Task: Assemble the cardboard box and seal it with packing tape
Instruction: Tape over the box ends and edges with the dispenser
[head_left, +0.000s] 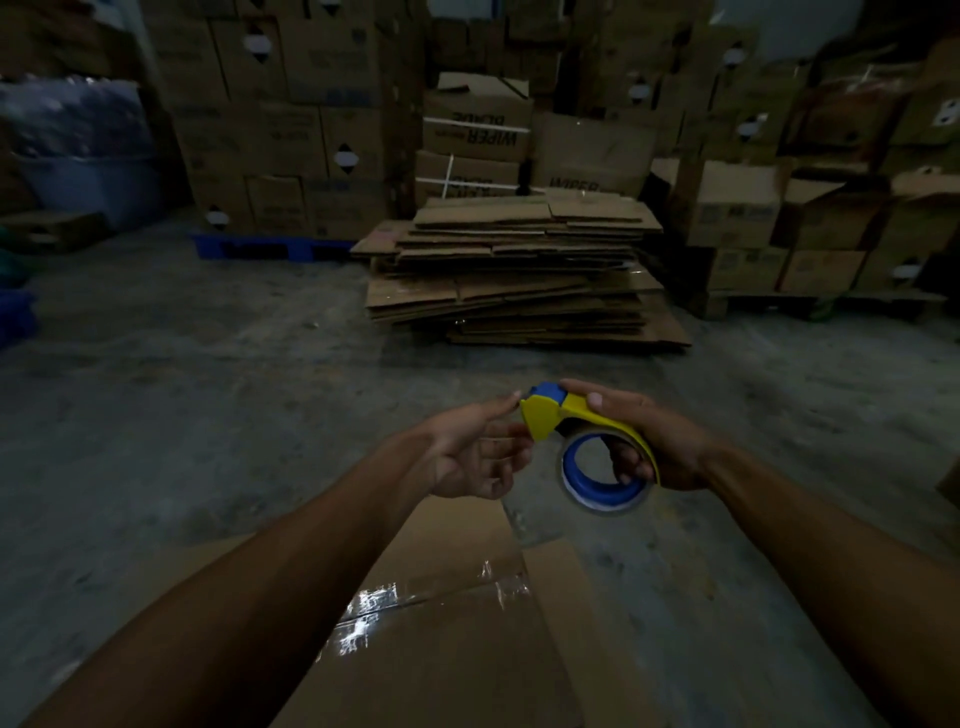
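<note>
A brown cardboard box (457, 654) lies low in the head view, below my arms, with shiny clear tape across its top seam. My right hand (660, 441) grips a yellow and blue tape dispenser (576, 436) holding a roll of clear tape, fingers through the blue core. My left hand (472, 447) is at the dispenser's cutter end, fingertips touching its yellow nose. A strip of clear tape (530, 514) hangs from the dispenser down toward the box's far edge.
A stack of flattened cardboard sheets (519, 270) lies on the grey concrete floor (208, 389) ahead. Walls of stacked cartons (291, 119) stand behind it, more cartons (831, 223) on a pallet at right. A blue pallet (260, 247) sits at left.
</note>
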